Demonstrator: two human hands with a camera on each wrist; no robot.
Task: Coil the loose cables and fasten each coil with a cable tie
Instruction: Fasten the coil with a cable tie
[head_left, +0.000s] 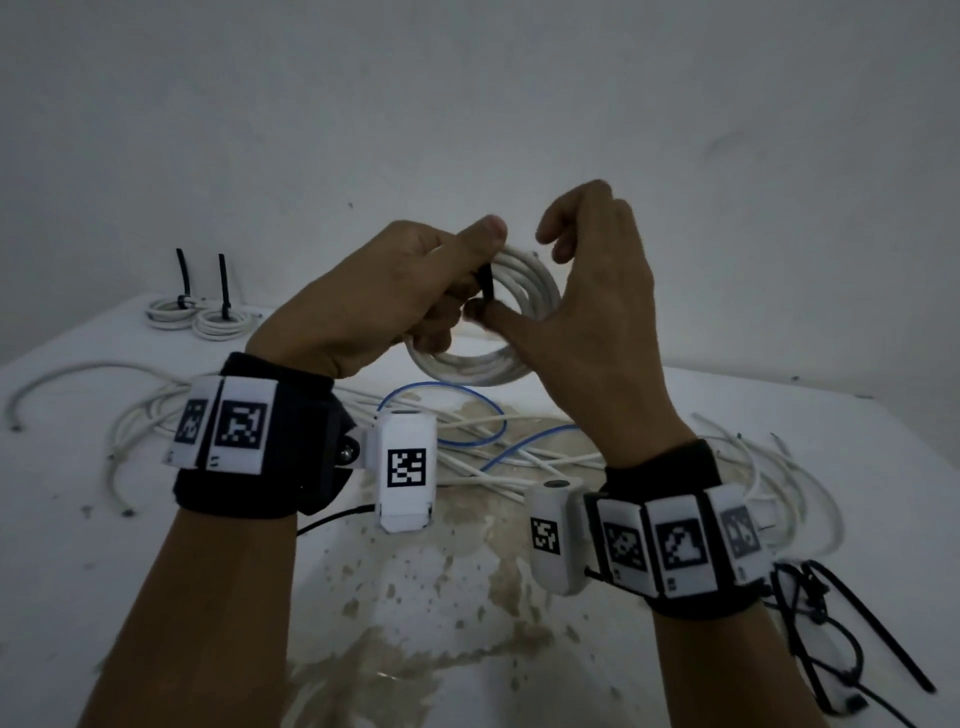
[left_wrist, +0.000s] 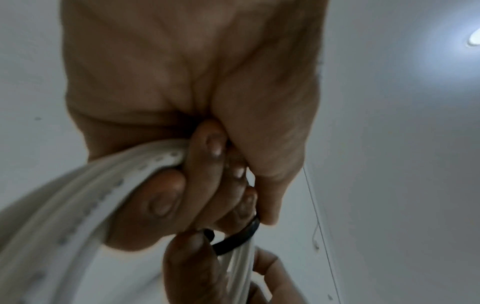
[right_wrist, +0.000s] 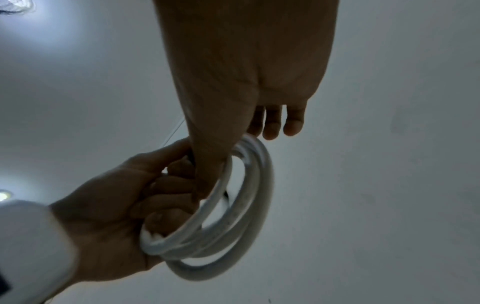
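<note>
Both forearms fill the near edge of the head view, each with a black wrist strap carrying white marker blocks. Beneath them spreads the white table (head_left: 857, 441), its surface stained brown in the middle. Across it sprawls a tangle of loose white cables (head_left: 156, 410) with one thin blue cable (head_left: 493, 415) looping through them.

Raised above that tangle, the left hand (head_left: 379, 296) grips a white coil (head_left: 524, 291) of several turns, its fingers curled round one side of the ring and the thumb laid along the top. The right hand (head_left: 602, 312) meets it from the other side: its thumb and forefinger pinch at a black cable tie (head_left: 487, 283) that crosses the coil's strands, while the other fingers arch loosely above the ring. From the left wrist, the tie (left_wrist: 233, 240) shows as a dark band bent round the strands.

At the table's far left lie two finished coils (head_left: 202, 317), side by side and touching, each with a black tie end standing up. Near the right forearm rests a heap of spare black ties (head_left: 831, 639).
</note>
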